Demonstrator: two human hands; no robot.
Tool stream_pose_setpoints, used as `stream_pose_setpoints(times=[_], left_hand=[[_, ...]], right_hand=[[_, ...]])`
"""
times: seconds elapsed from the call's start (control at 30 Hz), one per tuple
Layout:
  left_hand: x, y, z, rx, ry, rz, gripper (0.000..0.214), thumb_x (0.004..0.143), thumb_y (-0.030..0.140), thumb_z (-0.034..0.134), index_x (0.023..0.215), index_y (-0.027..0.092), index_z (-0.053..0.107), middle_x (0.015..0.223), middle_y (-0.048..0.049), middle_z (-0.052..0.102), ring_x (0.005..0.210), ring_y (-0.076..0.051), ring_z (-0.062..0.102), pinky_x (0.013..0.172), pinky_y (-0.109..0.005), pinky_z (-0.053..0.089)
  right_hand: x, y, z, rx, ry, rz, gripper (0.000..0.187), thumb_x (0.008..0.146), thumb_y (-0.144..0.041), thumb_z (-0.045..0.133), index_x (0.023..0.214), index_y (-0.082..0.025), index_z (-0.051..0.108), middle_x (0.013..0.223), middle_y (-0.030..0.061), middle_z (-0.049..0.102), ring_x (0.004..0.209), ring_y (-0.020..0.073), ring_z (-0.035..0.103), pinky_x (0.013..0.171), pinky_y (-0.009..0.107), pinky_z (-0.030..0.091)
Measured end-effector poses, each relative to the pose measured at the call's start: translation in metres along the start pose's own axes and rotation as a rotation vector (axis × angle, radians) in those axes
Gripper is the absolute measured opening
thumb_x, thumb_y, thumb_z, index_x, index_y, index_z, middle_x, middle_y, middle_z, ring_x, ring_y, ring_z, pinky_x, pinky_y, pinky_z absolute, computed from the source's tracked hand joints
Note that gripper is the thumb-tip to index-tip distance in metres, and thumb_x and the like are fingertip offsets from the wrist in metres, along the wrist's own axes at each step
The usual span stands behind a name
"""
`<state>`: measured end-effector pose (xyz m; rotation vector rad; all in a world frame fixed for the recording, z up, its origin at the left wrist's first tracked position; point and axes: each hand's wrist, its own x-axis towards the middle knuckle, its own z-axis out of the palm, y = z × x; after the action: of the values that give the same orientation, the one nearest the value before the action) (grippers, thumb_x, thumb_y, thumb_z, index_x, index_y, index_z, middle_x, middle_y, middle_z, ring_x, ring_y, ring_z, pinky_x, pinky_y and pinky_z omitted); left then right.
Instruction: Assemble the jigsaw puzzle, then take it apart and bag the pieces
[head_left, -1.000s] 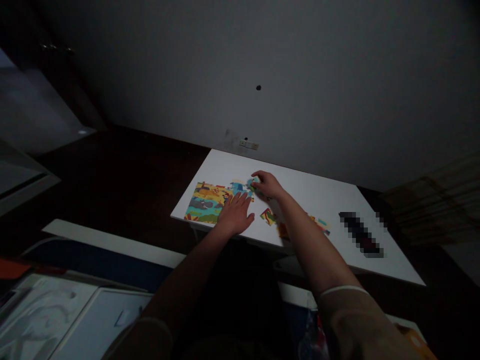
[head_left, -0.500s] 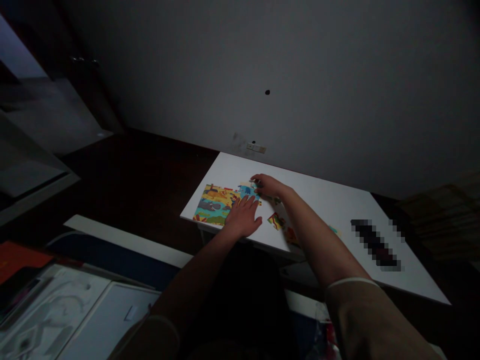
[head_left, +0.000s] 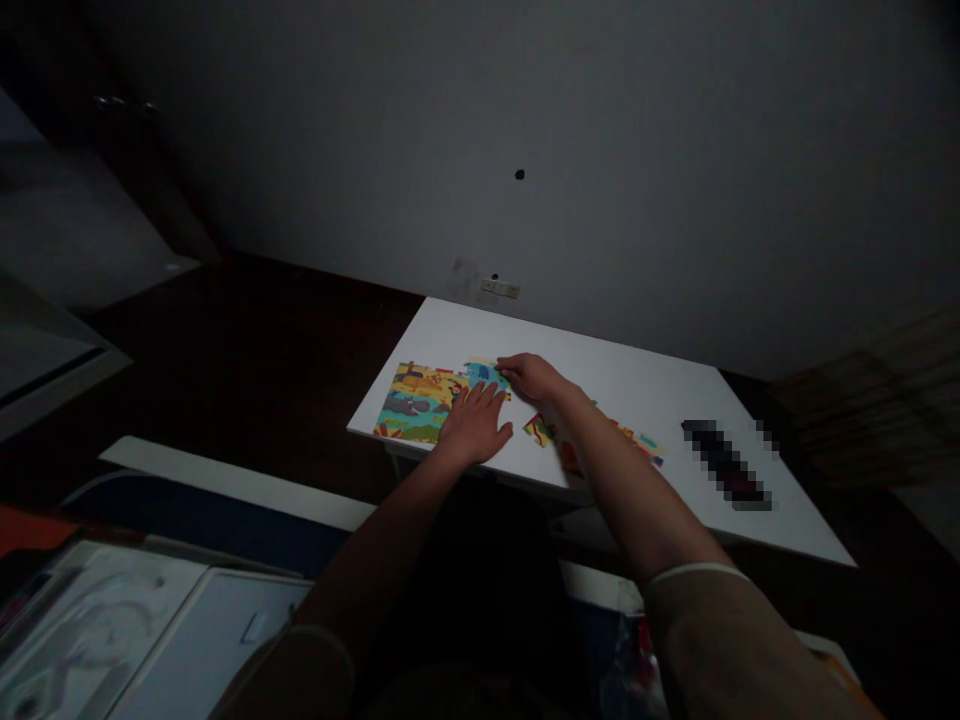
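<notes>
A partly joined jigsaw puzzle (head_left: 409, 405) with colourful animal pictures lies flat at the left end of the white table (head_left: 461, 325). My left hand (head_left: 474, 424) rests palm down over its right part, fingers spread. At the puzzle's upper right is a blue section with an elephant (head_left: 480, 371). There my right hand (head_left: 526, 376) pinches a puzzle piece at the section's right edge; its fingers hide most of that piece. A loose puzzle piece (head_left: 538, 430) in yellow, green and red lies right of my left hand. More loose pieces (head_left: 645, 446) lie partly behind my right forearm.
A dark pixelated object (head_left: 726, 465) lies towards the table's right end. A grey wall (head_left: 637, 200) with a socket strip (head_left: 499, 288) rises behind. At the lower left is a flat white box (head_left: 97, 620), and a clear plastic bag (head_left: 630, 665) is at the bottom right.
My right thumb and fingers have come together at the elephant section, where they were spread apart. My left hand stays flat on the puzzle. The whole view has shifted slightly.
</notes>
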<state>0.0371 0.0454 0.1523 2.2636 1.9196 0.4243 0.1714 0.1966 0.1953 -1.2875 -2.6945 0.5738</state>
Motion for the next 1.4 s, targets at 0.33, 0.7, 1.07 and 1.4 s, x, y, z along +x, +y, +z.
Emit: stream_pose_setpoints(times=[0.33, 0.7, 1.07, 1.4], left_hand=[[-0.002, 0.001, 0.000, 0.023, 0.062, 0.043, 0.056, 0.098, 0.047, 0.042, 0.148, 0.021, 0.045, 0.161, -0.0090, 0.040, 0.150, -0.030, 0.031, 0.124, -0.053, 0.021], [-0.009, 0.010, -0.013, 0.040, 0.069, 0.025, 0.040, 0.096, 0.035, 0.043, 0.130, 0.025, 0.063, 0.148, -0.0057, 0.055, 0.140, -0.025, 0.045, 0.121, -0.042, 0.033], [-0.009, 0.012, -0.014, 0.053, 0.077, 0.026, 0.040, 0.096, 0.034, 0.043, 0.130, 0.023, 0.063, 0.148, -0.0064, 0.055, 0.139, -0.025, 0.046, 0.120, -0.041, 0.035], [-0.009, 0.010, -0.011, 0.034, 0.097, 0.039, 0.038, 0.097, 0.034, 0.044, 0.128, 0.024, 0.063, 0.147, -0.0066, 0.056, 0.139, -0.026, 0.046, 0.120, -0.042, 0.034]], right_hand=[[-0.057, 0.074, -0.037, -0.004, 0.206, 0.269, 0.040, 0.094, -0.014, 0.047, 0.128, -0.020, 0.068, 0.134, 0.0085, 0.067, 0.121, 0.0232, 0.062, 0.101, 0.033, 0.047], [-0.063, 0.059, -0.017, -0.135, 0.130, 0.141, 0.028, 0.091, -0.042, 0.064, 0.106, -0.020, 0.074, 0.116, 0.0118, 0.072, 0.109, 0.0253, 0.064, 0.098, 0.033, 0.045], [-0.036, 0.050, -0.002, -0.091, 0.067, 0.161, 0.031, 0.074, -0.036, 0.083, 0.101, -0.022, 0.073, 0.112, 0.0136, 0.069, 0.115, 0.0305, 0.059, 0.106, 0.045, 0.043], [-0.045, 0.041, -0.003, -0.014, 0.049, 0.168, 0.057, 0.073, -0.021, 0.079, 0.128, -0.023, 0.062, 0.125, 0.0109, 0.064, 0.107, 0.0233, 0.064, 0.095, 0.035, 0.051]])
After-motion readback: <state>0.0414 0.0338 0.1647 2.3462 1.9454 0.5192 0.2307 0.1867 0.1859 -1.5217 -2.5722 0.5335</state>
